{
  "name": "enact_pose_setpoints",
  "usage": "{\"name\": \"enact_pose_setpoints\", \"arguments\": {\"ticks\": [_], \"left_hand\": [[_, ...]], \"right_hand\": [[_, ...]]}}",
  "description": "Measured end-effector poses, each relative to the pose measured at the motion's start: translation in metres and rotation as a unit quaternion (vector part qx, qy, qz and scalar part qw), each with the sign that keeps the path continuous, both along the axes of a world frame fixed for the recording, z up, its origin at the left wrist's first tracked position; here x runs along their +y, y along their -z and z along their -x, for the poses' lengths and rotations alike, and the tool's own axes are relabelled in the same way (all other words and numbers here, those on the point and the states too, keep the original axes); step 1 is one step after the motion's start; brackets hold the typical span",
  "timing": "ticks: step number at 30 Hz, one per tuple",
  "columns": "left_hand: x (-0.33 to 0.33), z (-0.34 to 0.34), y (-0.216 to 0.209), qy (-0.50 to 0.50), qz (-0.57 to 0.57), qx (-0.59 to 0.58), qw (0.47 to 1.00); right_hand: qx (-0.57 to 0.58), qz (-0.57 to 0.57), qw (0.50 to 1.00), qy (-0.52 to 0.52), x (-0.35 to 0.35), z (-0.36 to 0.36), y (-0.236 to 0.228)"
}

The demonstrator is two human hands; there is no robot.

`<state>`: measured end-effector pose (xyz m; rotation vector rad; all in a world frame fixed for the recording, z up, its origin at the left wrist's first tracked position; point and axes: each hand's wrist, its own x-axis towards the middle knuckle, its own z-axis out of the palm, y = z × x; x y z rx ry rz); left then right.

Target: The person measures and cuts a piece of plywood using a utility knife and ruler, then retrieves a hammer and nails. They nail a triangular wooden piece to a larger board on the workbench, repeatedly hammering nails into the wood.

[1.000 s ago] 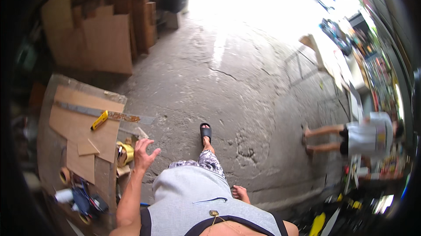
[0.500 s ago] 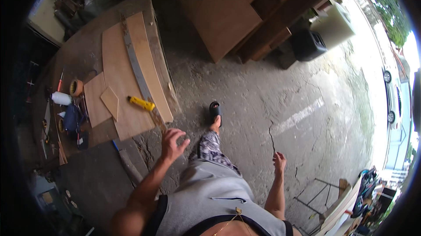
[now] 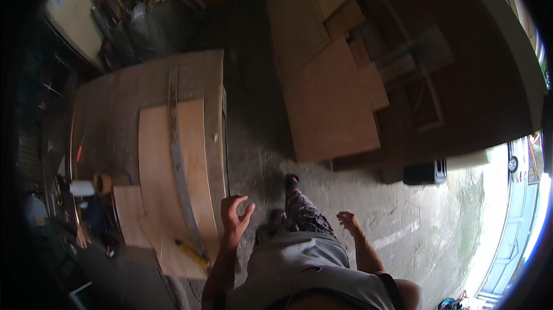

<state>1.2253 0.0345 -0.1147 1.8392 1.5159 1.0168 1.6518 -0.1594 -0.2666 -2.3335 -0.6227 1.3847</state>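
My left hand [image 3: 235, 218] hangs in the air by the right edge of the workbench, empty, its thumb and fingers apart. My right hand [image 3: 348, 221] is free on the other side of my body, fingers loosely bent and holding nothing. Closest to the left hand lies a thin plywood sheet [image 3: 156, 160] on the bench, with a long metal straightedge [image 3: 180, 177] lengthwise on top. A yellow utility knife [image 3: 193, 253] rests near the straightedge's near end. Smaller plywood pieces [image 3: 130, 212] lie along the sheet's left side. Motion blurs parts of the picture.
The bench [image 3: 115, 99] also carries a roll of tape [image 3: 102, 184], a white spool [image 3: 82, 188] and a screwdriver [image 3: 79, 153]. Plywood boards [image 3: 328, 105] lean ahead on the right, beside a large brown panel [image 3: 472, 102]. Scrap wood [image 3: 118, 13] is piled at the far left.
I have stepped forward along the bench, and the leaning boards are now nearer. Both hands stay empty. The utility knife and straightedge remain on the plywood.
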Motion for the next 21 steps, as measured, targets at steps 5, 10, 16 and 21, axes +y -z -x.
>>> {"name": "enact_pose_setpoints", "arguments": {"ticks": [5, 10, 16, 21], "left_hand": [[0.163, -0.038, 0.021, -0.024, 0.024, -0.027, 0.999], [0.361, -0.057, 0.027, 0.024, 0.055, -0.009, 0.998], [0.575, -0.034, 0.017, -0.092, 0.121, -0.015, 0.988], [0.787, -0.037, 0.077, -0.056, 0.09, -0.012, 0.994]], "right_hand": [[0.014, 0.043, 0.999, -0.026, 0.186, -0.053, 0.059], [-0.045, -0.017, 0.991, -0.127, 0.458, -0.073, 0.093], [0.094, -0.2, 0.965, -0.145, 0.833, -0.02, -0.007], [0.035, -0.185, 0.973, -0.136, 1.033, -0.053, 0.055]]}}
